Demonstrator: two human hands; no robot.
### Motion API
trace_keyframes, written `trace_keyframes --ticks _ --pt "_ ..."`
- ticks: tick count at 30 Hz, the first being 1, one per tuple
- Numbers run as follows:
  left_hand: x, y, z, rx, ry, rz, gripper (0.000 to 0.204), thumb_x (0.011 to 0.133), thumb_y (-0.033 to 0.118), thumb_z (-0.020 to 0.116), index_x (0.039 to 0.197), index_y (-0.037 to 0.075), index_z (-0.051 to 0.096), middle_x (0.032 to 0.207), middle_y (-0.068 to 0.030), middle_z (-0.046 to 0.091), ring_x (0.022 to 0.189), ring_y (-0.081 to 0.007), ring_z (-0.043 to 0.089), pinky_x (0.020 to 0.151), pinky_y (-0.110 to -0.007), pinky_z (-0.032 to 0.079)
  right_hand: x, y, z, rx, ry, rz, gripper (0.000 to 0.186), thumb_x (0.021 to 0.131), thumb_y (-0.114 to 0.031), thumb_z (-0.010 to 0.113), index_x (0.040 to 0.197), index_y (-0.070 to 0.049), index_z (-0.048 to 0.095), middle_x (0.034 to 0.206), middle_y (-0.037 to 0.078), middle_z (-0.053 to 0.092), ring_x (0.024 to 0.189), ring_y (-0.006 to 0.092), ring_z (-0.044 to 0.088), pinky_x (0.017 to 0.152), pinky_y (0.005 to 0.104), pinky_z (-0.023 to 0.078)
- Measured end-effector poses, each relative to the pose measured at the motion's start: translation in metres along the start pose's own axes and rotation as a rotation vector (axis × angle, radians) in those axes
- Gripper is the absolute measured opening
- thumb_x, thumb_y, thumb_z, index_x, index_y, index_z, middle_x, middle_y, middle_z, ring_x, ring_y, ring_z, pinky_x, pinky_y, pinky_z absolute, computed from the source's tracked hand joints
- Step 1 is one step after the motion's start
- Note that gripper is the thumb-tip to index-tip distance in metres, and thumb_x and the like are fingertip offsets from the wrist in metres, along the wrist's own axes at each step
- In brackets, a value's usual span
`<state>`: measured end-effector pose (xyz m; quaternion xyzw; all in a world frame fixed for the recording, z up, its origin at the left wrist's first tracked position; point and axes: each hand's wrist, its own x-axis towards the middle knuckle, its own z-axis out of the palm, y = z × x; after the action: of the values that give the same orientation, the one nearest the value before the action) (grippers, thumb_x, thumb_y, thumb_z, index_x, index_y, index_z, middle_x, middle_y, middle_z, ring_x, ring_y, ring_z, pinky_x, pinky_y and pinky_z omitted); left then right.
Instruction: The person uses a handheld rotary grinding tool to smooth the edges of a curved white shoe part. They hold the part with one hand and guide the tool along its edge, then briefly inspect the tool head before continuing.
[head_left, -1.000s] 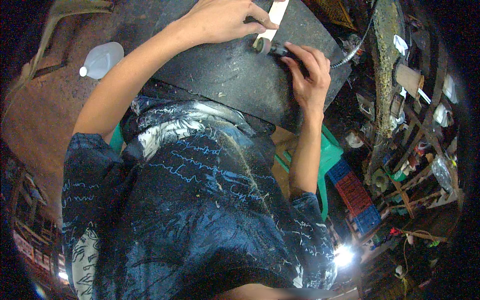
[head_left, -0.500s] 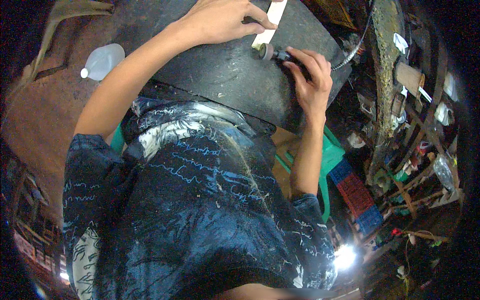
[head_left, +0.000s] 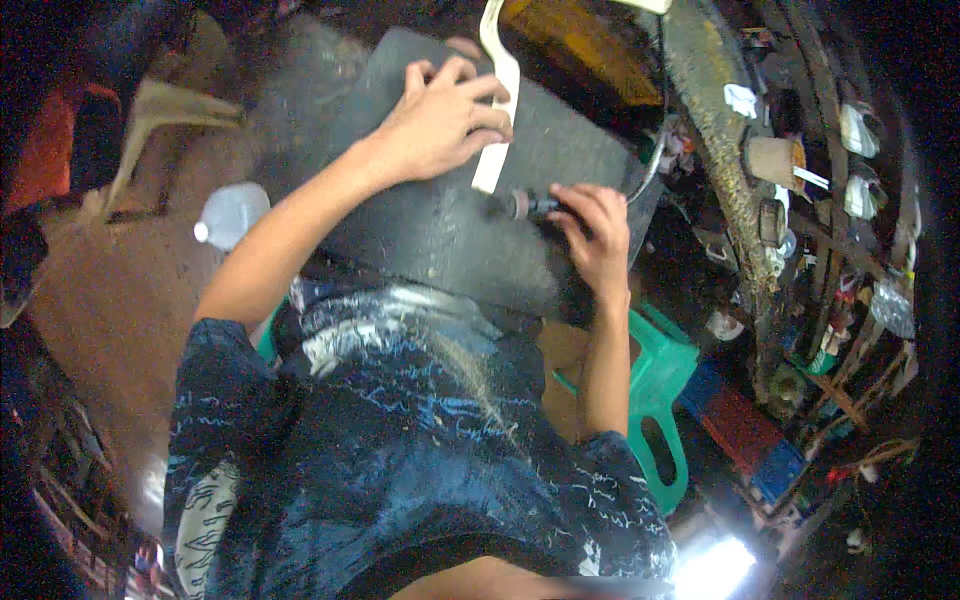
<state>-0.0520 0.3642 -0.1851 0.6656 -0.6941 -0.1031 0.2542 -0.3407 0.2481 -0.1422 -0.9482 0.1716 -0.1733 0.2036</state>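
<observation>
My left hand (head_left: 452, 112) grips a curved, cream-coloured strip that looks like wood (head_left: 507, 90), with the thumb and fingers around its middle. One flat end of the strip points toward me; the far end bends and runs up to the picture's top edge. In my right hand (head_left: 598, 232) is a dark rotary handpiece (head_left: 540, 206), its round grey-brown head turned left toward the strip. A small gap separates that head from the strip's near end. Both hands are above a dark, scuffed board (head_left: 425, 240) in front of my body.
A flexible shaft (head_left: 655, 160) leads away from the handpiece at the right. On the brown ground at left lies a translucent plastic jug (head_left: 236, 215). A green plastic stool (head_left: 668, 365) is by my right elbow. Beyond it stands a rough post (head_left: 738, 165) amid clutter.
The view has shifted, showing more of the strip. The strip has turned steeper, and the handpiece's head, earlier right at its end, is now slightly apart from it.
</observation>
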Motion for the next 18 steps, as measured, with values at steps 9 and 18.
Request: trace_keyframes --ticks 9,18 --pt "0.055 -0.038 -0.022 -0.030 -0.146 0.323 0.038 0.095 0.020 0.073 0.133 0.023 0.077 0.147 -0.0085 0.059 0.141 -0.0359 0.050 0.119 -0.056 0.040 -0.013 0.017 0.010 0.002 0.080 -0.028 0.045 0.083 -0.015 0.087 0.127 -0.016 0.078 0.115 0.007 0.072 0.103 0.0305 0.067 0.094 0.0450 0.049" --pt "0.124 -0.050 -0.034 -0.143 -0.227 0.541 0.018 0.094 0.032 0.080 0.101 0.018 0.072 0.167 -0.0170 0.042 0.157 -0.0428 0.034 0.128 -0.058 0.029 -0.019 0.019 0.016 0.017 0.146 -0.055 0.044 0.081 -0.013 0.088 0.123 -0.012 0.078 0.109 0.007 0.072 0.100 0.0300 0.068 0.093 0.0446 0.051"
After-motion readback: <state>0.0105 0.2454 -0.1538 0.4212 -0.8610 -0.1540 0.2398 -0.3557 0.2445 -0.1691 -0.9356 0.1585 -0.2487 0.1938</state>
